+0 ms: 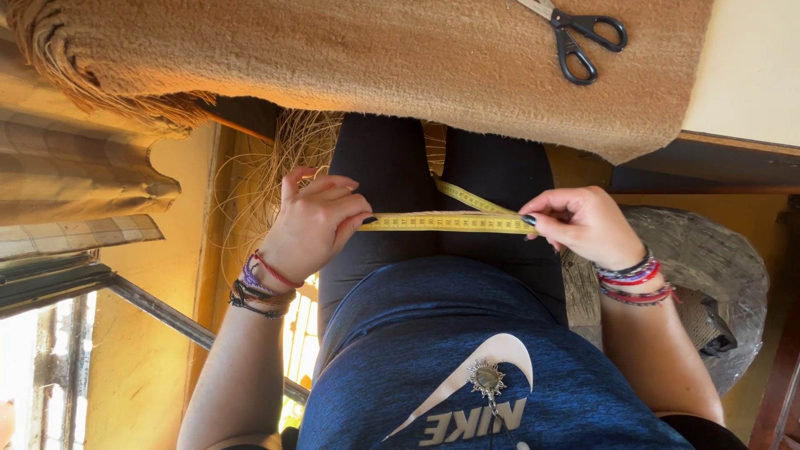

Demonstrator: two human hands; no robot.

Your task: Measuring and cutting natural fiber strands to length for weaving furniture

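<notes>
A yellow measuring tape (446, 222) is stretched level across my lap, over black trousers. My left hand (312, 221) pinches its left end. At the other end my right hand (583, 223) pinches the tape between thumb and fingers. A second length of the tape (468, 197) runs slanting up toward the table edge. Both wrists carry several bracelets. A thick tan woven fabric (375, 58) with a fringe lies on the table ahead of me. Black-handled scissors (579, 37) rest on it at the upper right.
A grey woven basket or seat (708, 258) sits by my right knee. Pale loose fibres (275, 167) hang under the table at left. Checked cloth (75, 167) and a metal window frame (158, 312) are at far left. A pendant (487, 379) hangs on my blue shirt.
</notes>
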